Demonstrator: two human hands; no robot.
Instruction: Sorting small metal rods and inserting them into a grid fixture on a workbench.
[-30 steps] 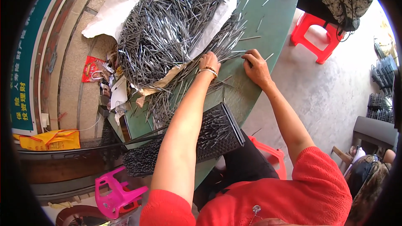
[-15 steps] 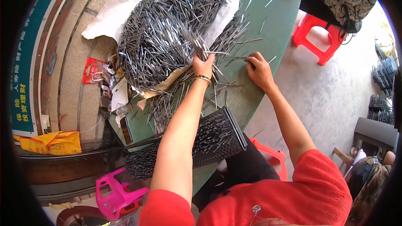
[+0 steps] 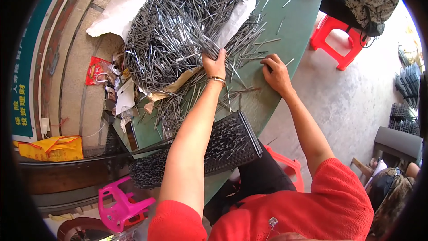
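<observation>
A great heap of thin grey metal-looking sticks (image 3: pixel 165 35) lies on a green table (image 3: pixel 292 22). At the heap's near edge, my left hand (image 3: pixel 215 65) is closed round a bunch of these sticks, which point up and away among the others. My right hand (image 3: pixel 276 75) rests on the table to the right, with its fingers curled in; whether anything is in them is hidden. Below my left forearm, a long black rack (image 3: pixel 229 160) lies tilted across the table's near edge, with many short dark pieces standing in it.
White torn wrapping (image 3: pixel 127 11) lies beside the heap, and scraps with a red packet (image 3: pixel 96 70) at its left. A red stool (image 3: pixel 336 40) and a seated person (image 3: pixel 372 0) are at the far right. A pink stool (image 3: pixel 118 207) stands at the near left.
My left hand has shifted slightly away from me, and the sticks in it now lie lower against the heap. My right hand has hardly moved.
</observation>
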